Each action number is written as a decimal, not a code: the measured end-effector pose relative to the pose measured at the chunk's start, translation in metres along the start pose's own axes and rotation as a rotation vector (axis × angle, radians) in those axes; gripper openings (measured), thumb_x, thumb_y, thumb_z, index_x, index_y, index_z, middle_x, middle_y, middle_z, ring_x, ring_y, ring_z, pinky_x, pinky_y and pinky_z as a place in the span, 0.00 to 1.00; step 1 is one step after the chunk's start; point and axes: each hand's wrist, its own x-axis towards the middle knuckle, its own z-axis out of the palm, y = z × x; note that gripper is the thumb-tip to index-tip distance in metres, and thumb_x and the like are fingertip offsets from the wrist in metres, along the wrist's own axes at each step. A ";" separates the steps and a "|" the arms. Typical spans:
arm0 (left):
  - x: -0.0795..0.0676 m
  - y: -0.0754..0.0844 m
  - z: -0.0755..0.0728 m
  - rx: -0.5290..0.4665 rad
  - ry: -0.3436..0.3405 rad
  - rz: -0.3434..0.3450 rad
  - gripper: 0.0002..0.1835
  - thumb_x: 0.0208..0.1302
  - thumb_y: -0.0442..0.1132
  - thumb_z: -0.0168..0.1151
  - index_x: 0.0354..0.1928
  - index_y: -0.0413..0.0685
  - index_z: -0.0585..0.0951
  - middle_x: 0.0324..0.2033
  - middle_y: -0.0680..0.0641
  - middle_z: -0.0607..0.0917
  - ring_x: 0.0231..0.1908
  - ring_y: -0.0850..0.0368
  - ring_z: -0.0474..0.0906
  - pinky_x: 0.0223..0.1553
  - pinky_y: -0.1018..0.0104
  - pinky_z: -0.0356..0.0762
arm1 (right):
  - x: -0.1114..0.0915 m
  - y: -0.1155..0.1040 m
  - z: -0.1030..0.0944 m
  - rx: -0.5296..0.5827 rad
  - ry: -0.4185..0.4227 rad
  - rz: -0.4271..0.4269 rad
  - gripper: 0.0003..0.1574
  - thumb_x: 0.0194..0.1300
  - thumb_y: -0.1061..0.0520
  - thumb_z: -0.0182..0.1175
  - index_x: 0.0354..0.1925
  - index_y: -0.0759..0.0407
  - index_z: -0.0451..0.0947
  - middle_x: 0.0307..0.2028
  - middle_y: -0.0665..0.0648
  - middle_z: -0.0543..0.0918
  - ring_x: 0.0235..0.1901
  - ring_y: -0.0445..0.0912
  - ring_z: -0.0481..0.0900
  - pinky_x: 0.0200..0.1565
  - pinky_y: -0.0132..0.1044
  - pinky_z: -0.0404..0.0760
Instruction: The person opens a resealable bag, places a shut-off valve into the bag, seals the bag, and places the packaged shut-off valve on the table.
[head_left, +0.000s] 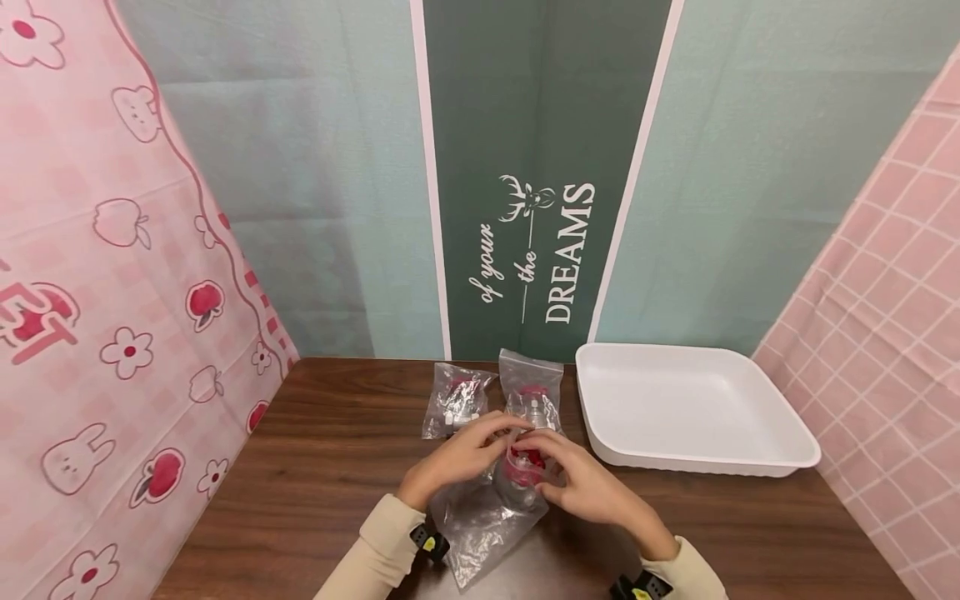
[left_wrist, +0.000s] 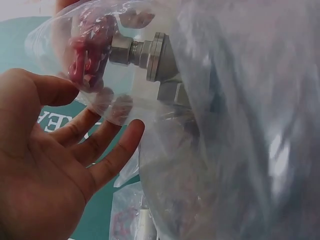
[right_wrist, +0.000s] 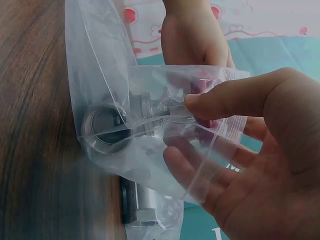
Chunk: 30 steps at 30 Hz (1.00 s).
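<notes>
A clear zip plastic bag (head_left: 483,529) stands near the middle of the table with a metal valve (left_wrist: 162,65) inside. The valve's red handwheel (left_wrist: 90,55) is up at the bag's zip end, and its round threaded opening (right_wrist: 107,131) shows through the plastic lower down. My left hand (head_left: 465,454) holds the bag's upper edge from the left, thumb beside the handwheel and fingertips partly behind the film. From the right, my right hand (head_left: 588,483) grips the bag near the zip, its thumb over the handwheel and fingers behind.
Two more bagged valves lie behind my hands, a left bag (head_left: 457,404) and a right bag (head_left: 536,383). A white tray (head_left: 690,408) stands at the back right of the brown wooden table (head_left: 330,433). Printed cloths (head_left: 337,208) hang around the back and sides.
</notes>
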 end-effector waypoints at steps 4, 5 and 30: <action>-0.004 -0.001 -0.003 -0.022 0.015 -0.012 0.16 0.81 0.35 0.54 0.65 0.53 0.79 0.58 0.49 0.86 0.57 0.56 0.83 0.57 0.62 0.82 | 0.004 0.004 -0.001 -0.002 -0.009 -0.041 0.43 0.56 0.73 0.69 0.68 0.51 0.78 0.68 0.56 0.80 0.66 0.55 0.79 0.62 0.42 0.83; -0.006 -0.002 -0.004 -0.026 0.019 -0.016 0.15 0.81 0.35 0.54 0.64 0.51 0.79 0.56 0.48 0.87 0.56 0.55 0.84 0.56 0.62 0.83 | 0.004 0.005 -0.001 0.002 -0.014 -0.044 0.43 0.55 0.73 0.68 0.68 0.51 0.78 0.67 0.55 0.81 0.67 0.55 0.78 0.63 0.43 0.82; -0.038 -0.007 -0.018 -0.072 0.102 0.008 0.07 0.75 0.30 0.62 0.49 0.47 0.79 0.44 0.47 0.86 0.46 0.56 0.86 0.52 0.63 0.85 | 0.007 0.034 0.001 0.451 -0.050 0.114 0.20 0.70 0.66 0.69 0.56 0.71 0.76 0.66 0.76 0.76 0.63 0.64 0.83 0.59 0.35 0.85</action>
